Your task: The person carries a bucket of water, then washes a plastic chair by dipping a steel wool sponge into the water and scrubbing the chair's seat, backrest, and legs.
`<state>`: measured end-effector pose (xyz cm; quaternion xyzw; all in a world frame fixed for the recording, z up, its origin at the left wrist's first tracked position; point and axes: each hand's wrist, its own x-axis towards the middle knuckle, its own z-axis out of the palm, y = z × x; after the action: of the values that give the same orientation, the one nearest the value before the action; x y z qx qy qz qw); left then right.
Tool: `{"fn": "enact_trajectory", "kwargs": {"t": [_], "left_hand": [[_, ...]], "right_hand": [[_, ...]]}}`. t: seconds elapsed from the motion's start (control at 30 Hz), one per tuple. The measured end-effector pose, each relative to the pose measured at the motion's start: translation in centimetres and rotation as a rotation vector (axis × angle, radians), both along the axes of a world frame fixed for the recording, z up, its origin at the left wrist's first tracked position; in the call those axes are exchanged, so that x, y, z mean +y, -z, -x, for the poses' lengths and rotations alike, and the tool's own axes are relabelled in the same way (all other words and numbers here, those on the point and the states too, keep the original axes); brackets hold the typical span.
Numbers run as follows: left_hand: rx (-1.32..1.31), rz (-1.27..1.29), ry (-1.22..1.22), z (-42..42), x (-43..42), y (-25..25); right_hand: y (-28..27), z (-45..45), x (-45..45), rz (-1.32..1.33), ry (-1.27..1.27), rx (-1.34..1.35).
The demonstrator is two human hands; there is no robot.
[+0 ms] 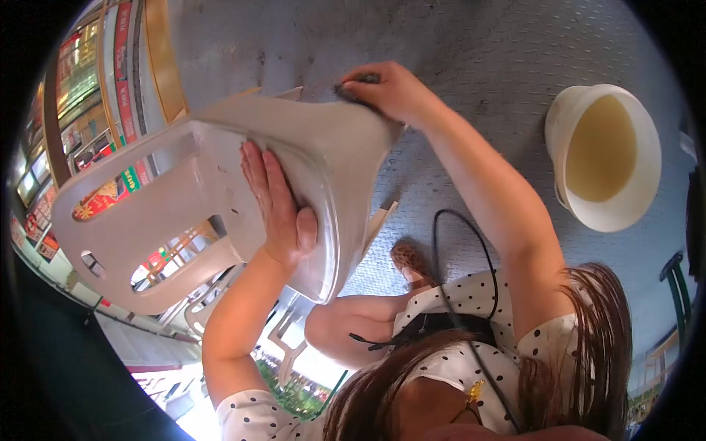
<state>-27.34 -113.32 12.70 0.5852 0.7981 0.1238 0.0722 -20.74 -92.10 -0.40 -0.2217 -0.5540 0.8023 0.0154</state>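
A beige plastic chair (294,140) lies tipped in front of me, its slotted backrest towards the left. My left hand (279,206) rests flat on the seat with its fingers stretched out. At the chair's far edge, my right hand (382,92) is closed on a dark scouring pad (353,87), which touches the chair's side near a leg. Part of the pad is hidden under the fingers.
A white bucket (559,140) holding cloudy yellowish liquid stands on the grey textured floor (471,37) at the right. Shelves with colourful goods (77,66) are at the far left. A black cable (435,242) hangs near my lap.
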Motion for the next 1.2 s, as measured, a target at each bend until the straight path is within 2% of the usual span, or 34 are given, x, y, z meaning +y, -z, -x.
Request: {"fn": "enact_trajectory", "kwargs": {"t": [0.03,0.13,0.23,0.37,0.47,0.57,0.6,0.7,0.73,0.87,1.0,1.1,1.13,1.2], "left_hand": [[0.004,0.005,-0.003,-0.4,0.1,0.3],[0.017,-0.004,-0.032,-0.4,-0.1,0.9],[0.010,0.032,0.060,-0.3,-0.9,1.3],[-0.012,0.040,0.297,1.4,-1.8,2.3],[-0.065,-0.068,0.018,2.5,-3.7,2.4],[0.004,-0.065,-0.067,2.6,-6.3,2.6],[-0.033,-0.035,-0.080,2.0,-6.8,2.3],[-0.097,0.121,-0.036,-0.8,-7.2,0.8],[-0.104,0.121,-0.036,-1.4,-6.9,0.6],[-0.098,0.116,-0.032,-2.2,-5.9,0.0],[-0.095,0.141,-0.037,-1.8,-6.5,0.7],[-0.116,0.167,-0.032,-1.7,-6.6,0.7],[-0.114,0.163,-0.018,-1.5,-6.8,0.9],[-0.100,0.173,0.003,-1.2,-6.6,0.9]], "right_hand": [[1.5,-0.5,0.0,0.054,-0.005,-0.056],[1.4,-1.5,-1.6,-0.189,0.142,0.065],[-0.4,-3.5,-2.1,-0.106,0.116,-0.071],[1.4,-8.0,-7.8,-0.173,0.452,-0.046],[1.0,-12.3,-16.5,-0.137,0.482,-0.055],[-1.3,-14.6,-23.7,-0.161,0.533,0.007],[-1.8,-14.0,-24.7,-0.007,0.594,0.119],[-5.6,-12.0,-22.1,-0.069,0.709,0.209],[-6.0,-12.4,-21.6,-0.141,0.637,0.216],[-3.3,-11.4,-24.4,-0.374,0.610,0.427],[-4.7,-6.4,-14.9,-0.595,0.821,0.320],[-6.8,-4.5,-11.0,-0.491,0.771,0.470],[-6.8,-5.5,-12.8,-0.439,0.829,0.395],[-5.4,-6.9,-17.5,-0.536,0.831,0.509]]}}
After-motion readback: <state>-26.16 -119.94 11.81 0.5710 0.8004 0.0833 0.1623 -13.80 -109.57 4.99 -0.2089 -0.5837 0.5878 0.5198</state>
